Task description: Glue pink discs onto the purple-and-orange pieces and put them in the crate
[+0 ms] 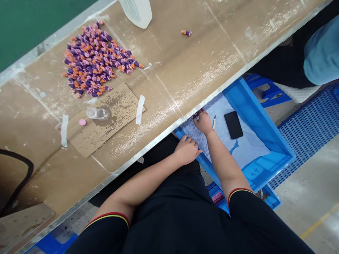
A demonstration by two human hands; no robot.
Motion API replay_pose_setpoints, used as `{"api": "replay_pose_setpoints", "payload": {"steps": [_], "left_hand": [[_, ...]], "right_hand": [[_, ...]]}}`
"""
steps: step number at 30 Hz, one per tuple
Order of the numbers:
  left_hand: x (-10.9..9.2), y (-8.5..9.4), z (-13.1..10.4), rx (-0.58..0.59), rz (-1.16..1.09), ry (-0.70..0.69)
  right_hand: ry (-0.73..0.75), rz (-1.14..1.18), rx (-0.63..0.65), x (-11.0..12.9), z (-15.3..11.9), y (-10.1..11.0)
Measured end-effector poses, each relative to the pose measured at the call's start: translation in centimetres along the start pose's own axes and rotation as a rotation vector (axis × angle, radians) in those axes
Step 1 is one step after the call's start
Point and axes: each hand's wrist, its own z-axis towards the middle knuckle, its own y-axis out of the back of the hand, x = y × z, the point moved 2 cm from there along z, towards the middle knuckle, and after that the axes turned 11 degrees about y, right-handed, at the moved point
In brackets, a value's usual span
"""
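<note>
Head view: right hand down inside the blue tray, fingers bent, tips partly lost to sight by the edge of the bench. Cannot tell about anything in those fingers. Left hand on the tray rim by the lap, half curled, with nothing to be seen in it. Cannot tell about a firm hold on the rim.

Step in hand, by the look of it: a reach into the tray corner. In the tray, a pale sheet with a black phone and a thin stick on top. Stick just beside the right hand, phone farther over. From here, seems to call for a slow pull back from under the bench edge before any lift, without a bump to the stick.

Edges and room: tray partly tucked under the bench, so a tight spot over the right fingers. More open room around the phone. Up on the bench, a big heap of toys, one lone toy, and a clear bottle on taped card. Wide bare patch to the right of the card. Past the tray, somebody's blue clothes near the bench, best not knocked.
</note>
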Motion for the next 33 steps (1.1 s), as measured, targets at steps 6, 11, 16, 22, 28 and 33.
{"api": "replay_pose_setpoints", "payload": {"steps": [6,11,16,22,28,33], "left_hand": [[0.9,1.3,-0.2,-0.024,-0.032,-0.056],[2.4,1.9,-0.2,-0.081,-0.099,-0.032],[2.8,1.5,-0.9,-0.212,-0.168,-0.095],[2.7,1.0,-3.0,-0.393,-0.185,-0.112],[3.1,0.7,-4.4,-0.467,-0.213,-0.040],[2.9,1.0,-4.8,-0.652,-0.261,-0.134]], "right_hand": [[-0.038,0.035,-0.026,-0.2,-1.9,0.6],[-0.075,0.061,0.015,0.9,-2.4,0.1],[-0.098,0.070,0.094,2.9,-1.5,-0.9],[-0.088,0.045,0.177,5.0,-0.2,-1.0],[-0.064,-0.021,0.208,5.5,0.7,-0.9],[-0.028,-0.058,0.217,5.7,0.8,-1.1]]}}
